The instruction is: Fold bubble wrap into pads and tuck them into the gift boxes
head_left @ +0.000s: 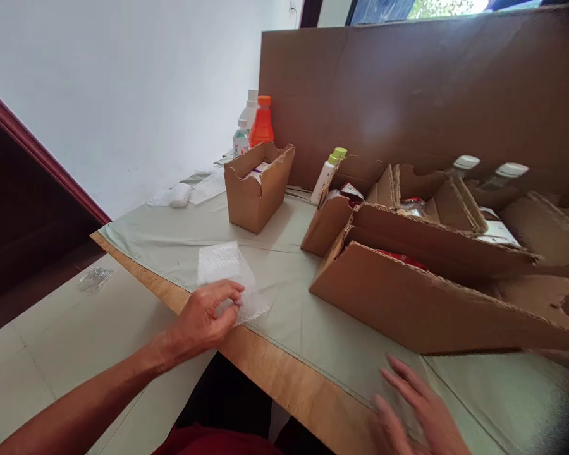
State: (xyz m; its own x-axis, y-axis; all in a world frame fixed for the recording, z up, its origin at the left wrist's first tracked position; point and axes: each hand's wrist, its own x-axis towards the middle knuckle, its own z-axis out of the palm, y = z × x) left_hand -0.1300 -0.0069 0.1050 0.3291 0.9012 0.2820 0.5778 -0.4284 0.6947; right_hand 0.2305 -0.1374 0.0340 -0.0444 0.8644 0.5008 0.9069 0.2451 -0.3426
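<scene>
A sheet of clear bubble wrap point(220, 260) lies near the front edge of the cloth-covered table. My left hand point(213, 313) is over its near part, the fingers curled and closed on the wrap close to the table edge; the fingertips partly hide the grip. My right hand point(415, 407) is at the lower right, above the table edge, with fingers apart and holding nothing. Motion blurs it slightly. Closest to it stands a long cardboard bin point(384, 303) with something red inside, mostly hidden by the bin's wall.
A small cardboard box point(244, 205) holding cartons stands farther back. Behind it are an orange bottle point(262, 123) and white bottles. More bubble wrap point(180, 195) lies at the left. White-capped bottles point(511, 170) stand among bins at right, before a tall cardboard panel point(313, 82).
</scene>
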